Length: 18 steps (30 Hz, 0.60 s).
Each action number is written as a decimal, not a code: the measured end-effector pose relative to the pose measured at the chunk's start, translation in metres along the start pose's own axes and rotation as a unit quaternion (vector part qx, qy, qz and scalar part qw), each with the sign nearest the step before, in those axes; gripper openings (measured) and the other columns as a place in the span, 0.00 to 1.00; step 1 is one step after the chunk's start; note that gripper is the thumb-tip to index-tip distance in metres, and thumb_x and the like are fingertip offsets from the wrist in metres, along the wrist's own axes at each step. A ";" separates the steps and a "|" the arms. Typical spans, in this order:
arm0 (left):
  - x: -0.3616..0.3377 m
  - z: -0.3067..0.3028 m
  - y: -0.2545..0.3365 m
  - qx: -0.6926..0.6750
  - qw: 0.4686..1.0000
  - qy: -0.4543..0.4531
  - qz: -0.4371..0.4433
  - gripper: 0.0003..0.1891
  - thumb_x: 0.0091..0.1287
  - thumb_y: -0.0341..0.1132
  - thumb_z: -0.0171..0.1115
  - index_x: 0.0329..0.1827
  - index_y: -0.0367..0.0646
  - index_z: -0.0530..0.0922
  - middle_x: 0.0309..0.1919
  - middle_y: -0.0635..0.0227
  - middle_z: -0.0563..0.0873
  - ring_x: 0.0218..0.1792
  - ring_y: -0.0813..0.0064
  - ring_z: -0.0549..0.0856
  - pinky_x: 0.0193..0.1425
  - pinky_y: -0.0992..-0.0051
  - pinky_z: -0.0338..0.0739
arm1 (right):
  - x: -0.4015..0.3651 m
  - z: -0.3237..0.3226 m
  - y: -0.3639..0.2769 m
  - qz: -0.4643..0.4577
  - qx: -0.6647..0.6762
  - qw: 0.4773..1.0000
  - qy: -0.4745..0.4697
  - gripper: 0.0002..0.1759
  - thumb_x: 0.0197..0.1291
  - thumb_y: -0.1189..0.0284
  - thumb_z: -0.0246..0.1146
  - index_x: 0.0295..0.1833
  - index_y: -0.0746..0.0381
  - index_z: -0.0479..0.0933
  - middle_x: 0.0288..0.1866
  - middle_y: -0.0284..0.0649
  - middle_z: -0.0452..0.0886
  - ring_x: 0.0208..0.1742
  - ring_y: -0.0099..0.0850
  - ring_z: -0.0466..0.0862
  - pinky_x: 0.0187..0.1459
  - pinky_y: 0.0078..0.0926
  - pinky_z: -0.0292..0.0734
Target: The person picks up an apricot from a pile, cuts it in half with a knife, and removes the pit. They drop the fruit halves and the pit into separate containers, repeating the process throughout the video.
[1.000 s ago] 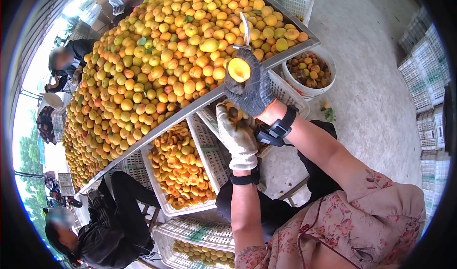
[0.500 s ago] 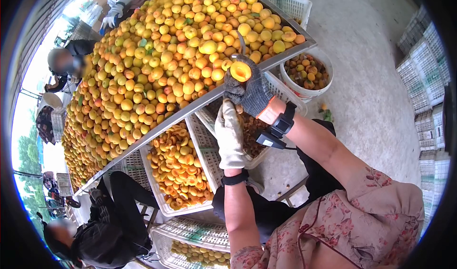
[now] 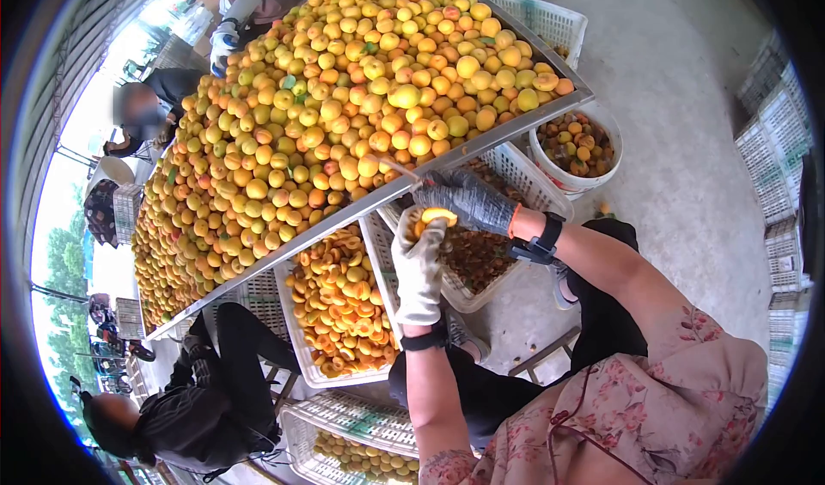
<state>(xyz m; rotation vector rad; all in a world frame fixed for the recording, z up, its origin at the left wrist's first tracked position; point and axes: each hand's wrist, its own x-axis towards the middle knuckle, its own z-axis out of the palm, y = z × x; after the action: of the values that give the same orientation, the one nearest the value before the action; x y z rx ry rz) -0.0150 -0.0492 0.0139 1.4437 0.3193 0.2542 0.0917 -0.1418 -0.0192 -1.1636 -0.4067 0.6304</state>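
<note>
My left hand, in a white glove, is closed on apricot halves near the metal table's edge. One cut face shows orange and hollow. Just above it, my right hand, in a grey glove, grips a small knife. Its thin blade points up and left over the rim, slightly blurred, and its handle is hidden by the fingers. A large heap of whole apricots covers the sloping table. Below the left side of my gloves, a white crate stands beside a crate of halved apricots.
A crate of dark scraps sits under my right hand. To the right is a white bucket of apricots. Stacked crates line the right side. Co-workers sit along the table's left side; another person wears white gloves.
The cut apricot has passed from my right glove to my left fingers. My right hand has dropped lower, and the knife has swung from pointing up to pointing left. The view has shifted slightly.
</note>
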 end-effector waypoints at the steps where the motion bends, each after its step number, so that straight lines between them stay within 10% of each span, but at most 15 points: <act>1: -0.003 -0.010 -0.002 -0.021 0.999 0.022 0.026 0.10 0.63 0.25 0.58 0.47 0.37 0.78 0.34 0.72 0.82 0.29 0.85 0.77 0.33 0.83 0.71 | 0.000 0.000 0.006 -0.087 -0.086 0.993 -0.003 0.11 0.63 0.64 0.64 0.41 0.61 0.79 0.29 0.29 0.78 0.31 0.16 0.73 0.33 0.18 0.70; 5: -0.003 -0.088 0.020 0.239 0.952 0.190 -0.017 0.14 0.63 0.29 0.62 0.52 0.38 0.77 0.38 0.61 0.84 0.37 0.75 0.83 0.44 0.77 0.78 | -0.016 -0.006 -0.049 0.080 0.041 0.996 0.028 0.10 0.63 0.63 0.65 0.39 0.58 0.78 0.23 0.24 0.72 0.21 0.15 0.69 0.22 0.16 0.63; 6: 0.003 -0.115 0.004 0.495 0.822 0.278 0.037 0.18 0.63 0.32 0.63 0.55 0.38 0.77 0.41 0.58 0.83 0.40 0.70 0.83 0.48 0.75 0.78 | -0.016 -0.012 -0.054 0.080 0.047 0.995 0.027 0.10 0.63 0.63 0.65 0.39 0.58 0.78 0.23 0.24 0.72 0.21 0.15 0.69 0.22 0.16 0.63; 8: 0.023 -0.121 0.004 0.575 0.733 0.358 0.063 0.21 0.64 0.36 0.63 0.59 0.38 0.75 0.45 0.56 0.82 0.39 0.68 0.83 0.47 0.75 0.78 | -0.016 -0.025 -0.063 0.061 0.009 0.998 0.031 0.11 0.61 0.62 0.66 0.40 0.58 0.78 0.23 0.24 0.73 0.22 0.14 0.70 0.22 0.15 0.63; 11: 0.079 -0.103 -0.016 0.490 0.816 0.287 0.108 0.24 0.63 0.41 0.63 0.60 0.38 0.75 0.48 0.52 0.81 0.34 0.70 0.82 0.40 0.71 0.78 | -0.011 -0.035 -0.059 0.022 -0.070 0.996 0.059 0.16 0.61 0.62 0.66 0.47 0.62 0.78 0.28 0.28 0.77 0.27 0.16 0.73 0.28 0.17 0.69; 12: 0.095 -0.078 -0.007 0.498 0.824 0.246 0.111 0.23 0.59 0.39 0.67 0.57 0.40 0.77 0.50 0.49 0.82 0.52 0.54 0.80 0.58 0.61 0.74 | -0.010 -0.037 -0.057 -0.017 -0.113 0.990 0.081 0.17 0.61 0.62 0.66 0.49 0.63 0.78 0.30 0.29 0.79 0.30 0.17 0.75 0.31 0.18 0.71; 16: 0.155 -0.051 -0.032 0.705 0.676 0.199 0.078 0.25 0.56 0.40 0.68 0.57 0.42 0.75 0.59 0.46 0.75 0.63 0.52 0.71 0.68 0.53 0.61 | -0.004 -0.050 -0.042 -0.030 -0.020 0.996 0.078 0.17 0.64 0.62 0.62 0.48 0.65 0.78 0.30 0.30 0.79 0.31 0.18 0.75 0.33 0.20 0.72; 18: 0.160 -0.057 -0.020 0.679 0.707 0.175 0.098 0.22 0.56 0.37 0.69 0.52 0.39 0.74 0.57 0.46 0.75 0.60 0.52 0.74 0.65 0.56 0.66 | -0.005 -0.056 -0.040 -0.002 -0.038 0.996 0.087 0.16 0.66 0.62 0.60 0.47 0.64 0.78 0.28 0.29 0.78 0.28 0.17 0.74 0.30 0.18 0.70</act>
<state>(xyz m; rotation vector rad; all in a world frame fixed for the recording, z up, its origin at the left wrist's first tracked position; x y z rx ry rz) 0.1127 0.0583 -0.0211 2.9319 0.7518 0.5194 0.1316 -0.1955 -0.0011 -1.2787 -0.2876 0.5090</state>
